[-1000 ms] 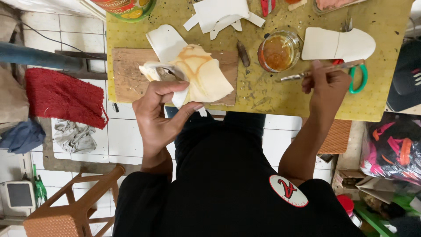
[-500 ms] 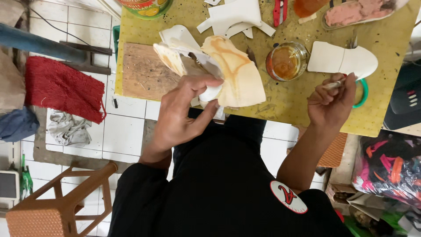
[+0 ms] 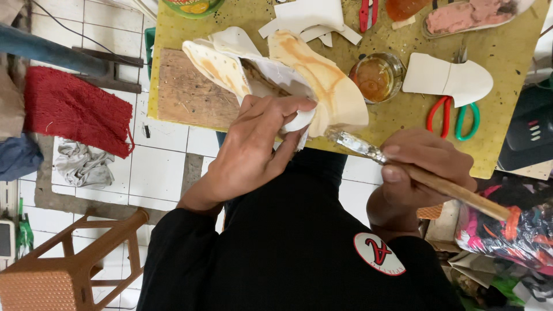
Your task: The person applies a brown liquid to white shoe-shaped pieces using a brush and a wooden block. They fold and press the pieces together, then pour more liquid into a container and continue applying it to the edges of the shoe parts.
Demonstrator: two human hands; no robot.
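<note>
My left hand (image 3: 256, 147) grips a cream shoe upper (image 3: 322, 80) smeared with amber glue, lifted off the yellow worktable (image 3: 403, 124) toward my chest. Its white lining flaps (image 3: 230, 49) fan out to the left. My right hand (image 3: 423, 175) holds a wooden-handled glue brush (image 3: 403, 167), with the bristle tip touching the lower edge of the upper. A round glass jar of amber glue (image 3: 374, 78) sits on the table just behind the upper.
A wooden cutting board (image 3: 184, 95) lies on the table's left part. White cut shoe pieces (image 3: 446, 80), red-and-green scissors (image 3: 455, 115) and a pink-filled sole (image 3: 466, 14) lie at the right. A red rug (image 3: 72, 109), rags and a brown plastic stool (image 3: 69, 265) stand on the tiled floor.
My right hand brought the brush from the table's right side to the upper's edge. My left hand drew the upper nearer to me.
</note>
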